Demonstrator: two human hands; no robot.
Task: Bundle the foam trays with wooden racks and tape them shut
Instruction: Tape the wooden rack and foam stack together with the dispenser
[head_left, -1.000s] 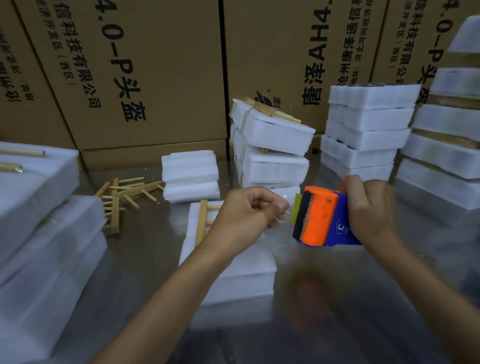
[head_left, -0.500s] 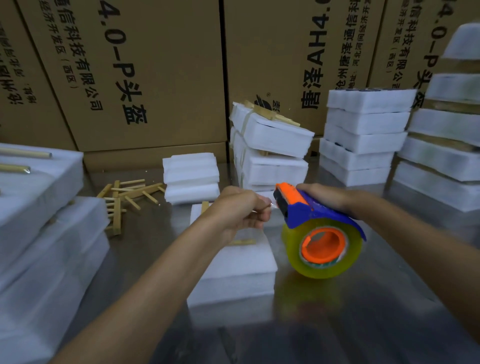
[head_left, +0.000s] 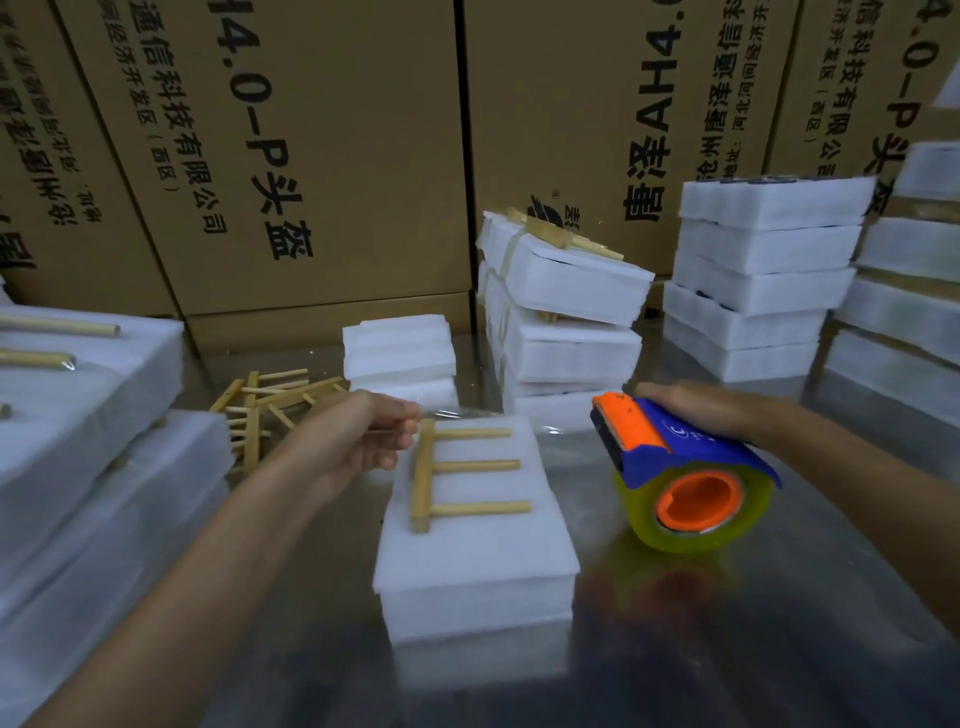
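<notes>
While the head camera was the only view on offer, it showed plenty. A stack of foam trays (head_left: 475, 545) sat in the middle of the shiny metal worktop (head_left: 727, 649), with a wooden rack (head_left: 457, 465) lying flat on top, its spine toward the left edge of the stack and its three pegs pointing right.

The left hand (head_left: 358, 441) hovered just off the stack's far-left corner, fingers curled in, pinching the free end of a clear tape strip (head_left: 467, 413) that ran across above the far end of the stack to the tape dispenser (head_left: 680, 467). The right hand (head_left: 701, 410) lay over the blue and orange dispenser, palm on top with the fingers wrapped round its far side, holding it just off the stack's right side.

My take on handling: that foam looked super light and squishy, so I'd guess the stack would slide or dent if the tape got yanked tight. The rack looked stiff but loose, nothing pinning it yet. Probably best to press down on the spine and wrap the tape over it.

Round the worktop edges were loose wooden racks (head_left: 275, 400) far left, more foam stacks, two taped bundles (head_left: 566, 312) at the back, and cardboard cartons (head_left: 311, 156) behind.
</notes>
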